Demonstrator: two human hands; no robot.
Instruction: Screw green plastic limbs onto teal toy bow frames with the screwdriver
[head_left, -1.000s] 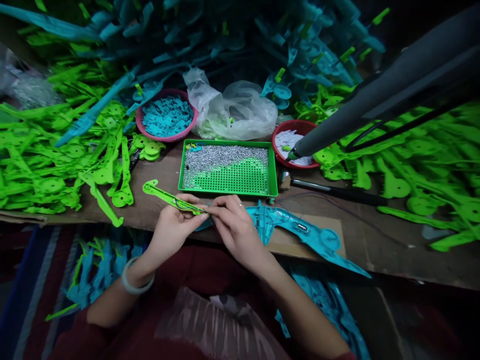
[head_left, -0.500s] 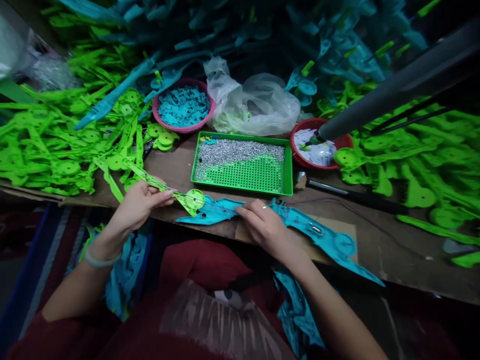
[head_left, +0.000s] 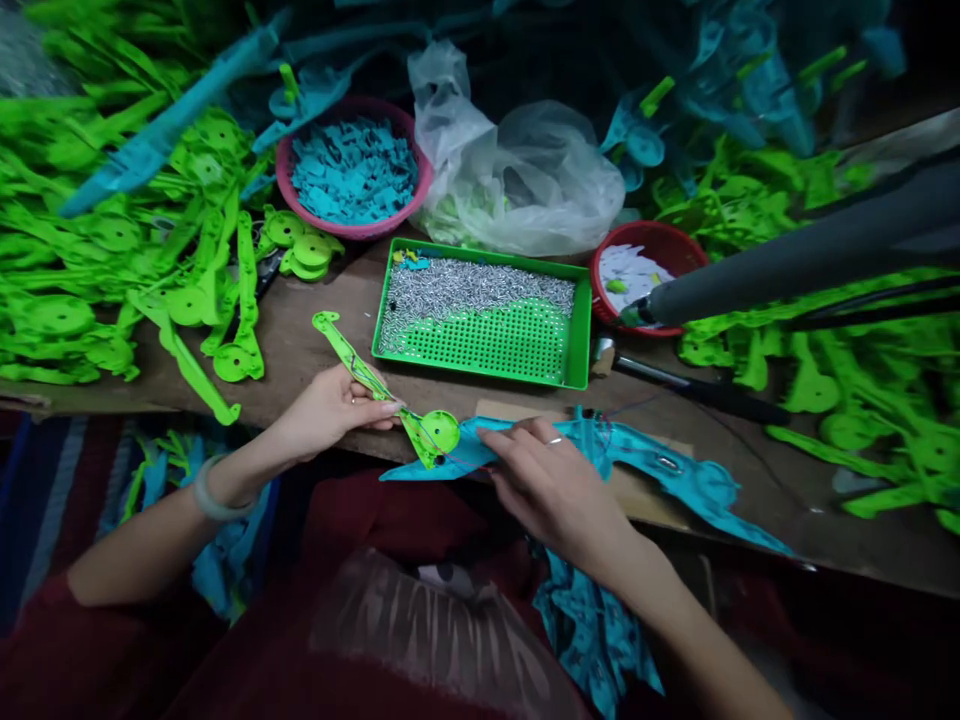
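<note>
My left hand pinches a lime-green plastic arm with a hooked tip and a round hollow disc at its lower end. Thin dark and reddish wires run along it and across to the right. Its disc overlaps the left end of a long turquoise plastic piece lying along the table's front edge. Closed over that turquoise piece is my right hand, fingers bent across its upper side. They hide part of the wires. A small metal part sits in the turquoise piece.
A green tray of small metal screws stands behind my hands. Near it are a pink basket of turquoise bits, a plastic bag, a red basket with white pieces and a hammer. Green parts heap up leftward.
My left hand has moved right and slightly down with the green arm, now tilted more steeply. My right hand has shifted right and lies further over the turquoise piece. The view has shifted.
</note>
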